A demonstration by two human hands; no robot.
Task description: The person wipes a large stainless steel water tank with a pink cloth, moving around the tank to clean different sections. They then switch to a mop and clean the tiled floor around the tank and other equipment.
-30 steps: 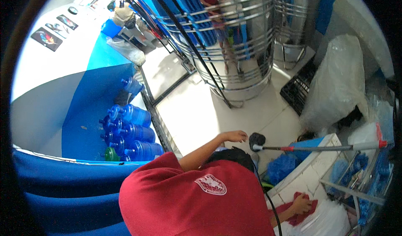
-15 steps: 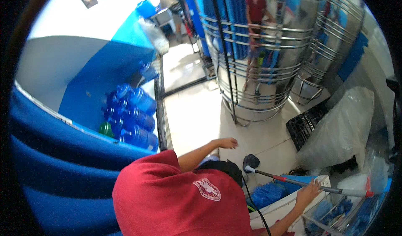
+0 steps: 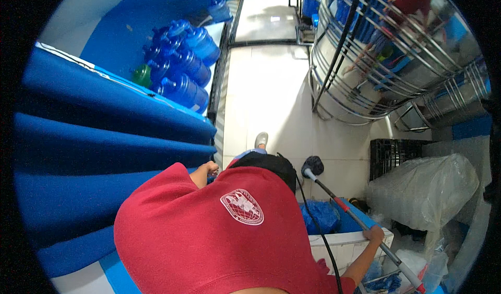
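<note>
My right hand [image 3: 373, 234] is closed around the pole of a mop [image 3: 357, 220], which slants from the lower right up to its dark, bushy head [image 3: 313, 165] by the white tiled floor [image 3: 284, 106]. At my left side, close to the blue curtain [image 3: 120, 189], my left hand [image 3: 210, 167] has its fingers curled. A small blue patch shows just under it, and whether the fingers hold anything is hidden. My red shirt fills the lower middle, and one foot in a light shoe [image 3: 262, 139] is stepping ahead.
Several blue water jugs [image 3: 185, 93] and a green one [image 3: 141, 75] lie beyond the curtain. On the right stand shiny steel tanks with rails [image 3: 360, 93], a black crate [image 3: 396, 152] and a clear plastic sack [image 3: 422, 189]. Near the mop is a blue bag [image 3: 319, 216] beside a white ledge [image 3: 339, 240].
My left hand has swung back from the front to beside the curtain. My view has turned downward and shifted. The mop is still in my right hand, its pole now steeper.
</note>
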